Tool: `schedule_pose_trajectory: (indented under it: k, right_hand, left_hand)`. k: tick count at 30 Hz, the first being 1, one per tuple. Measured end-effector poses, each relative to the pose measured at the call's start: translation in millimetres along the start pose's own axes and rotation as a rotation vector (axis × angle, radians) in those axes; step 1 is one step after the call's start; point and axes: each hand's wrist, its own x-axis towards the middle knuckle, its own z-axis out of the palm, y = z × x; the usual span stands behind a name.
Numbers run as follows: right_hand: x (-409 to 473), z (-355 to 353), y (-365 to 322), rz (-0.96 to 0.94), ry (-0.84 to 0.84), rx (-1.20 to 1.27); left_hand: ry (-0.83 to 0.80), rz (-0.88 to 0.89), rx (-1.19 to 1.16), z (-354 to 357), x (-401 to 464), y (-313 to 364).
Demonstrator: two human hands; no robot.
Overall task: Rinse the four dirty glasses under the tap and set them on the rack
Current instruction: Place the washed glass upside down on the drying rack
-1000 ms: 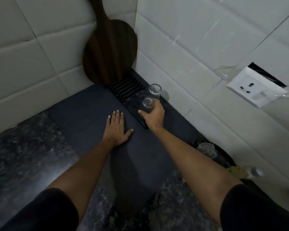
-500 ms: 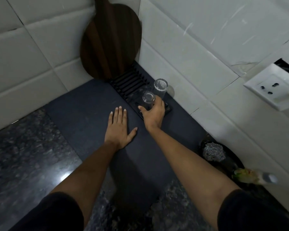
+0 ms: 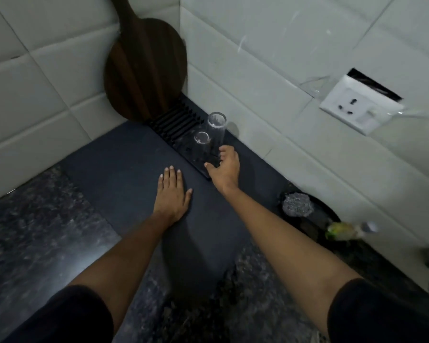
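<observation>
Head view: 2 clear cylindrical glasses (image 3: 209, 139) upright on black ribbed rack (image 3: 176, 123).

A home kitchen: a speckled stone worktop (image 3: 35, 231) meets white wall tiles (image 3: 258, 45) in a corner, with a wooden chopping board (image 3: 144, 70), drying rack (image 3: 176, 122) and wall socket (image 3: 357, 107).

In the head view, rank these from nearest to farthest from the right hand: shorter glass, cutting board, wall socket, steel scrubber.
From the right hand:
1. Shorter glass, on the rack just beyond the fingers.
2. Steel scrubber, to the right by the wall.
3. Cutting board, leaning in the corner.
4. Wall socket, far right on the wall.
</observation>
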Motion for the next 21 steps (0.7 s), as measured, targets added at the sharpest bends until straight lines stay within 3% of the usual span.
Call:
schedule_pose_trajectory:
  k: [9,16,21]
  right_hand:
    - [-121.0,-117.7,70.0,-0.155,0.139,-0.179]
    - [-161.7,-167.2,121.5,-0.151,-0.116,-0.719]
    - [-166.9,-168.5,134.0,-0.175,-0.102,-0.769]
  left_hand:
    - [-0.075,0.2,-0.039,26.0,-86.8,92.5]
    - [-0.056,0.295,0.008,64.3,-172.8,167.3]
    - [-0.004,0.294,0.08,73.3,-186.4,173.1]
